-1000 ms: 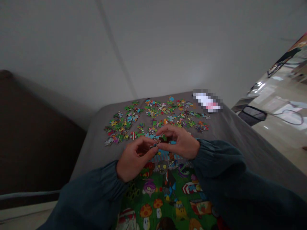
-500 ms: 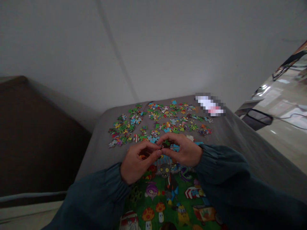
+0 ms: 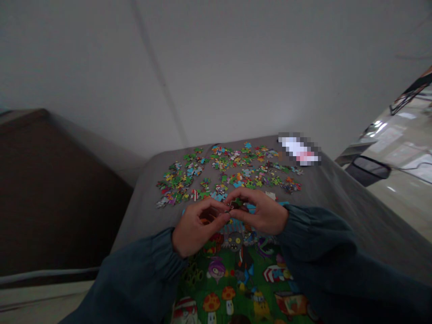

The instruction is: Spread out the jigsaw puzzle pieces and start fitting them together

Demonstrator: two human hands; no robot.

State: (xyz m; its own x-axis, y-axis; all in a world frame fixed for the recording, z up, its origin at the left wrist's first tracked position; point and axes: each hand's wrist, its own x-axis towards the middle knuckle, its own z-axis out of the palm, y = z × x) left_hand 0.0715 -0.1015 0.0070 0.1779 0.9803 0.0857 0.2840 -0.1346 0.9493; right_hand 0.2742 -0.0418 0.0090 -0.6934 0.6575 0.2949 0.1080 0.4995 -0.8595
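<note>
My left hand (image 3: 195,228) and my right hand (image 3: 261,211) meet fingertip to fingertip above the table, both pinching small dark puzzle pieces (image 3: 235,204) held between them. Just under the hands lies the assembled part of a colourful cartoon jigsaw (image 3: 236,279) with mushrooms and a zombie figure on green. Beyond the hands, several loose puzzle pieces (image 3: 222,173) are spread across the grey tablecloth (image 3: 141,211). Both arms wear dark teal sleeves.
A white and pink blurred object (image 3: 299,149) lies at the table's far right corner. A white wall rises behind the table. A dark brown piece of furniture (image 3: 50,189) stands to the left. A shiny floor with a dark bin-like object (image 3: 367,168) is at the right.
The hands stay joined on the pieces; the view has drifted so hands and table sit slightly further right and lower in frame. The fingers shifted a little around the pieces.
</note>
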